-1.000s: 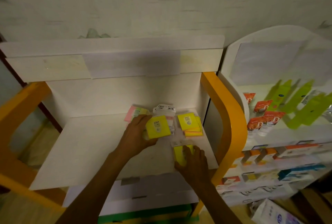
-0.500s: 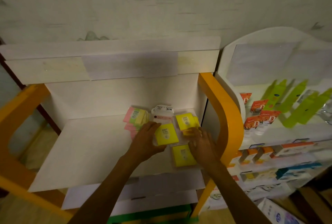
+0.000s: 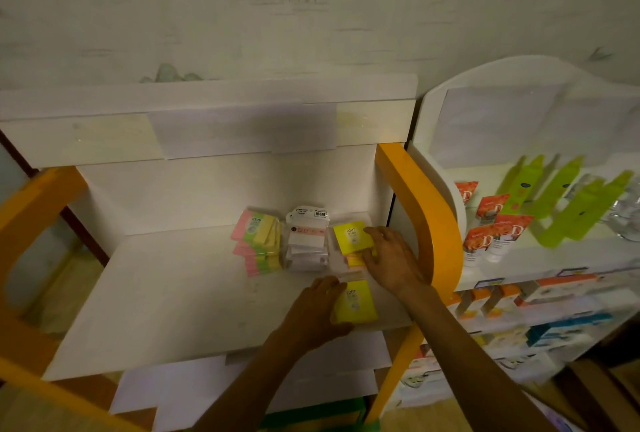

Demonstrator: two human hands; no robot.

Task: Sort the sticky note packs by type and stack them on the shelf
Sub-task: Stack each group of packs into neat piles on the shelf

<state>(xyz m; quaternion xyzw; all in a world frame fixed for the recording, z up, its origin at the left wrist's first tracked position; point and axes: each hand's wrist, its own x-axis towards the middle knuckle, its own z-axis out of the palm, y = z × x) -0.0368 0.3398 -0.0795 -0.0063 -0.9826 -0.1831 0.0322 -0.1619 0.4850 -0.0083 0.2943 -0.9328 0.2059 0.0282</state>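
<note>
On the white shelf board (image 3: 180, 293) lie three groups of sticky note packs along the back. Pink-green-yellow packs (image 3: 259, 241) are on the left, white packs (image 3: 306, 243) in the middle, and a yellow stack (image 3: 350, 238) over an orange pack on the right. One more yellow pack (image 3: 356, 305) lies near the shelf's front edge. My left hand (image 3: 317, 310) clasps that front pack's left side between fingers and thumb. My right hand (image 3: 393, 262) grips the right side of the back yellow stack, thumb at its front.
An orange frame post (image 3: 426, 217) curves close on the right of my right hand. Beyond it a white rack (image 3: 519, 258) holds orange tubes, green packets and boxed goods. The left half of the shelf board is bare. The wall stands behind.
My left hand no longer carries its yellow pack at mid-shelf and has dropped to the front yellow pack. My right hand has slid further back along the yellow stack.
</note>
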